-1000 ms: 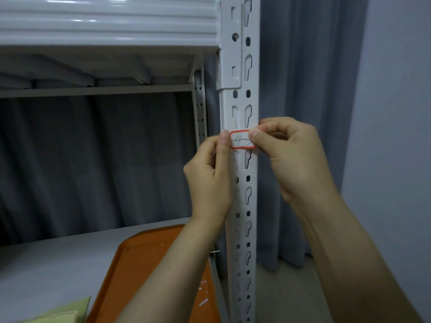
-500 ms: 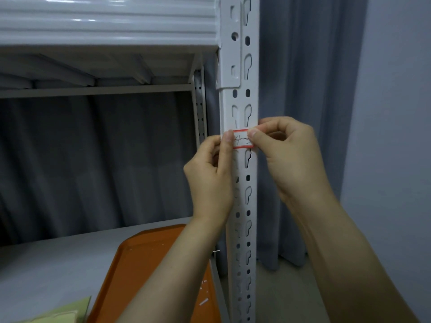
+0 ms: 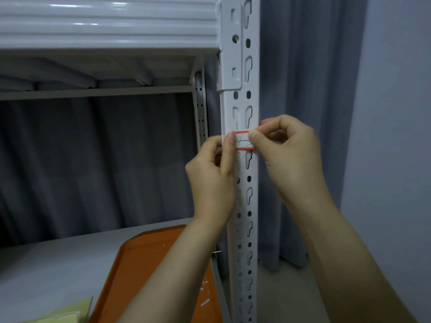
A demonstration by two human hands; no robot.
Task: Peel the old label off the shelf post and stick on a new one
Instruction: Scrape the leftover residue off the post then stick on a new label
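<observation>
A small white label [image 3: 243, 141] with a red border and handwriting lies across the front of the white slotted shelf post [image 3: 242, 201]. My left hand [image 3: 211, 180] pinches the label's left end, forefinger over its edge. My right hand [image 3: 291, 157] pinches the right end between thumb and forefinger at the post's right edge. Both ends of the label are hidden under my fingertips. Whether the label is stuck down flat I cannot tell.
An orange tray [image 3: 149, 271] with small white paper scraps lies on the grey lower shelf [image 3: 46, 271]. A pale green label sheet [image 3: 67, 315] sits at the bottom left. The white upper shelf [image 3: 107, 26] is overhead; grey curtain [image 3: 303, 78] and wall [image 3: 396, 136] stand behind and to the right.
Both hands have kept their hold on the label's ends. The label has shifted very slightly upward on the post.
</observation>
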